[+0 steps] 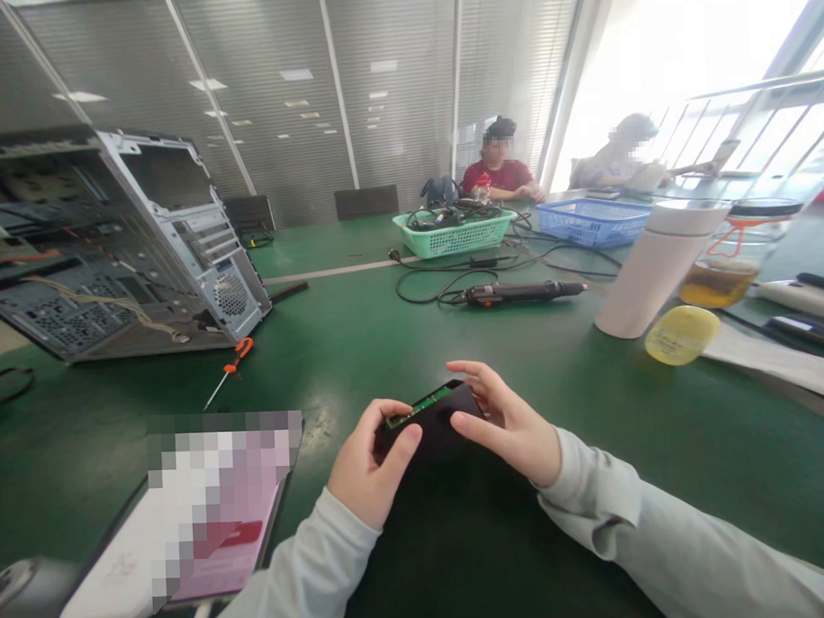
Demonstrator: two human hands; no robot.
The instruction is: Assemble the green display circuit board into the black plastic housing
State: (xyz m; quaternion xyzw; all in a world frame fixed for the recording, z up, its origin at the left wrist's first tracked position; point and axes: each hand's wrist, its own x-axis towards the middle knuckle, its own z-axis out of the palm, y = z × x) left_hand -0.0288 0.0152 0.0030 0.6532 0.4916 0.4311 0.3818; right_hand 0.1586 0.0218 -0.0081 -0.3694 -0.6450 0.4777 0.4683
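Both my hands hold a small black rectangular module with a green circuit-board edge [430, 415] just above the green table [359, 347]. My left hand [367, 459] grips its near left end, thumb on top. My right hand [511, 423] holds the right end, fingers curled around the far edge. Grey sleeves cover both my arms.
An open grey computer case [112, 238] lies at the left, an orange-handled screwdriver [230, 369] beside it. A tablet [189, 515] sits near left. An electric screwdriver [520, 293], green basket [453, 233], blue basket [593, 221], white tumbler [654, 269], yellow lid [680, 335] stand beyond. Two people sit far across.
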